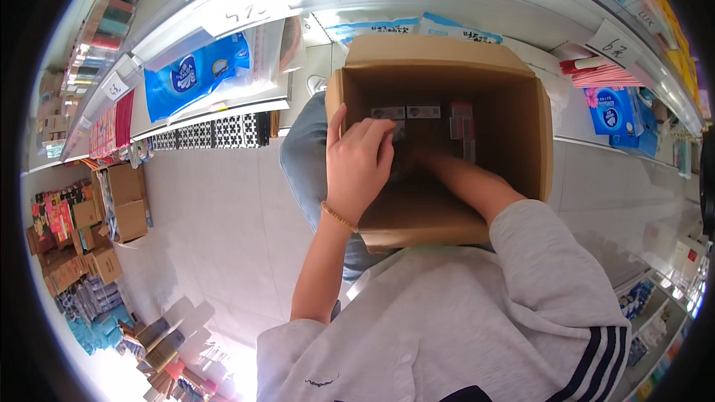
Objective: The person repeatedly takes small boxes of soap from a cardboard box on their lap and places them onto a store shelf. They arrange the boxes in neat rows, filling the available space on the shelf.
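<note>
An open cardboard carton (525,128) stands before me with its flaps folded outward. My left hand (360,156) is over its left side, little finger beside the rim and the other fingers bent inward. Close to those fingertips shows a small pale box (399,130); whether I touch it is not clear. My right hand (414,161) reaches deep inside, dark and blurred, so its grasp is hidden. Two small white printed boxes (423,112) lie side by side at the far end of the carton. Several pinkish small boxes (462,127) are along its right part.
Shelves with price cards (614,44) curve around the far side. A blue tissue pack (195,75) sits on the left shelf, blue packs (613,111) on the right. Cardboard boxes (127,201) and piled goods (92,301) stand at the left on the tiled floor (212,223).
</note>
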Tool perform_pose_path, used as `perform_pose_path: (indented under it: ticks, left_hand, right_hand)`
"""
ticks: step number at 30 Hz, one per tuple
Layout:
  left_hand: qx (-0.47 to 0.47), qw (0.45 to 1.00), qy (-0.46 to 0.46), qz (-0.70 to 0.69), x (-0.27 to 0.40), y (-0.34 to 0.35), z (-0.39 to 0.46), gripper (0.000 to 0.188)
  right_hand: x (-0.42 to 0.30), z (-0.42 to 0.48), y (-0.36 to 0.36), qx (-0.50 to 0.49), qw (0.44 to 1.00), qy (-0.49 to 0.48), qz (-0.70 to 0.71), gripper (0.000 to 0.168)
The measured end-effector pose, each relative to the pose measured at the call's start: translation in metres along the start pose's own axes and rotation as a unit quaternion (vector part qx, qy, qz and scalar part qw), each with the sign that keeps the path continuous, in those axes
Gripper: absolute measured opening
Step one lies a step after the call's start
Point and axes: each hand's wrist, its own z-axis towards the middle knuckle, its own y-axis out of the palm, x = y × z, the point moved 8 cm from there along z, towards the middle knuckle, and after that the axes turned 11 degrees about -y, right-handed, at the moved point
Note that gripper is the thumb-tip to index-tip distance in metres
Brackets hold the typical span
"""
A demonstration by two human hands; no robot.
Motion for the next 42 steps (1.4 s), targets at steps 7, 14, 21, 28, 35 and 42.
perform_pose_path:
  ticks: [7,14,21,28,35,42]
  left_hand:
    - [0.013,1.0,0.008,-0.013,0.005,-0.002,-0.001,0.011]
    - [0.031,0.999,0.023,-0.013,0.006,-0.002,0.0,0.01]
    - [0.004,1.0,0.018,-0.01,0.003,-0.002,0.003,0.012]
    - [0.035,0.995,0.011,-0.097,-0.003,-0.015,0.0,0.029]
    - [-0.036,0.968,0.108,-0.221,0.052,-0.055,-0.014,0.079]
    - [-0.067,0.974,0.187,-0.111,0.073,-0.048,-0.036,0.094]
  right_hand:
    - [-0.026,0.012,-0.002,0.033,0.998,-0.03,-0.039,0.047]
    - [-0.034,0.022,-0.008,0.041,0.996,-0.049,-0.059,0.047]
    - [-0.033,-0.008,-0.049,-0.004,0.996,-0.07,-0.057,0.048]
    - [-0.102,-0.153,-0.204,0.025,0.99,-0.11,0.084,0.046]
    - [-0.135,-0.34,-0.26,0.329,0.881,-0.14,0.309,0.037]
    - [-0.143,-0.384,-0.191,0.5,0.775,-0.063,0.381,0.038]
